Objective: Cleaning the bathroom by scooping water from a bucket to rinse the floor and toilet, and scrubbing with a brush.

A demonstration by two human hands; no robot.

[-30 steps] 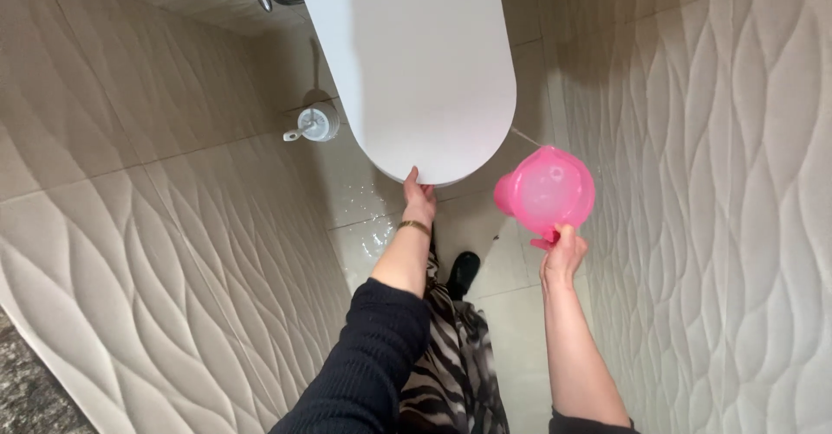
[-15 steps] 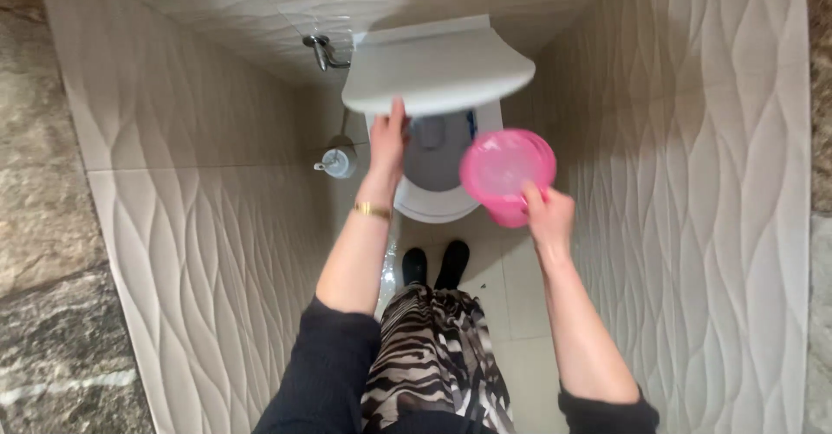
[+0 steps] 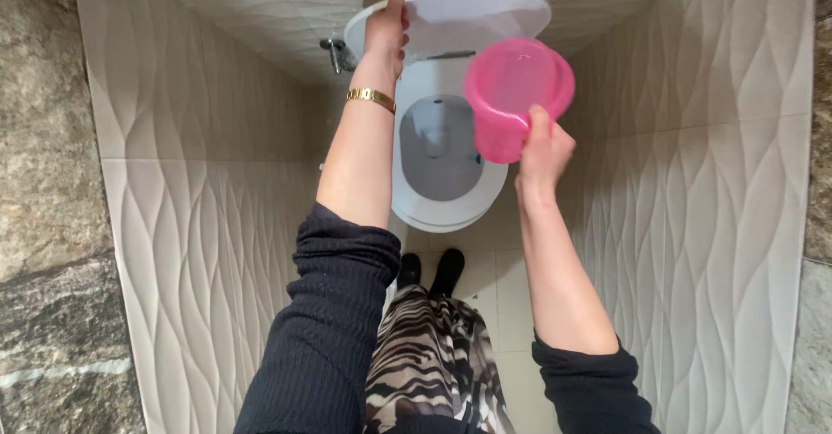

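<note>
Pink plastic jug (image 3: 516, 96) is held in the upper right of centre of the frame, tilted so that its round mouth faces the camera; whether anything is inside cannot be told, as only translucent pink walls are seen. It is gripped from below by the right hand (image 3: 542, 158), whose fingers are closed around its lower side, with the thumb laid up against the wall. The jug is seen over the right rim of the white toilet bowl (image 3: 446, 204), which is open, a grey basin being shown at its centre. The toilet lid (image 3: 468, 13) is raised at the top centre of the frame and is held at its left edge by the left hand (image 3: 386, 31), fingers folded around the rim, a gold bracelet (image 3: 371, 97) being worn on that wrist. The 2 hands are kept apart, the jug lying to the right of the left forearm. Wavy cream tiles (image 3: 702, 182) are seen on both side walls, and 2 black shoes (image 3: 431, 271) are seen on the floor just below the bowl.
</note>
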